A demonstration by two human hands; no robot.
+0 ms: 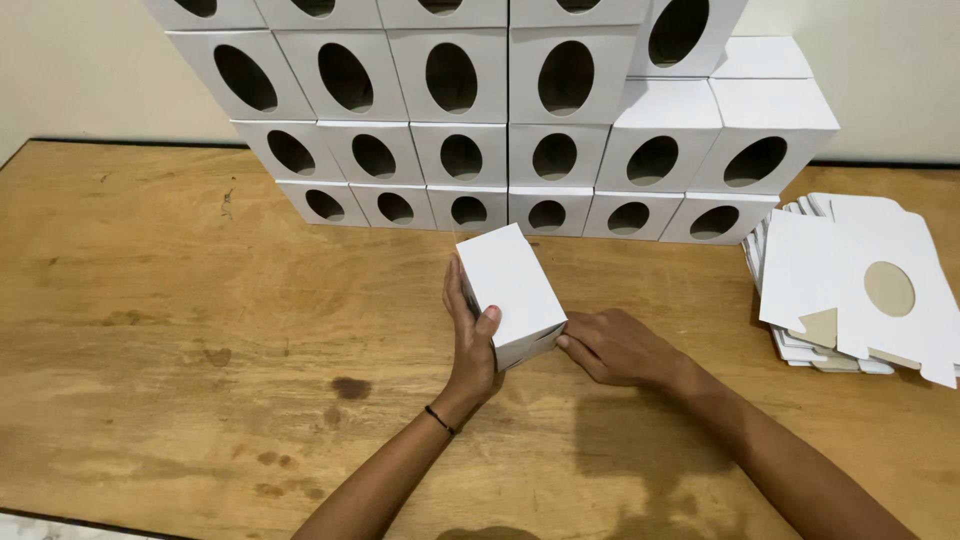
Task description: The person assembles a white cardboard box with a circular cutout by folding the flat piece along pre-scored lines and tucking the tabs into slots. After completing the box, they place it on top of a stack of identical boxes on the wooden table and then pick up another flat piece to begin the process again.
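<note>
Fingers point(462, 300) of my left hand point(473, 345) wrap around the near left side of a small white box point(510, 280), thumb pressed on its top face, so that hand is closed on the box and holding it tilted just above the counter point(180, 330). My right hand point(620, 348) lies low beside it, its fingertips point(566, 342) touching the box's lower right corner at the end flap; they are drawn narrow and pinched toward that edge, but I cannot tell whether they truly grip the flap or only press on it. A thin dark band point(440, 420) sits on my left wrist.

The box is in the middle of the wooden counter, a little nearer to me than the wall of finished boxes point(500, 130). Those are white too, each with an oval hole in its front, stacked in rows against the pale wall at the back; the bottom row stands just beyond the box I hold, apart from it.

To my right, well apart from both hands, lies a pile of flat white box blanks point(850, 290), the top one showing a round cut-out with brown board behind it. Dark stains mark the wood near my left forearm.
</note>
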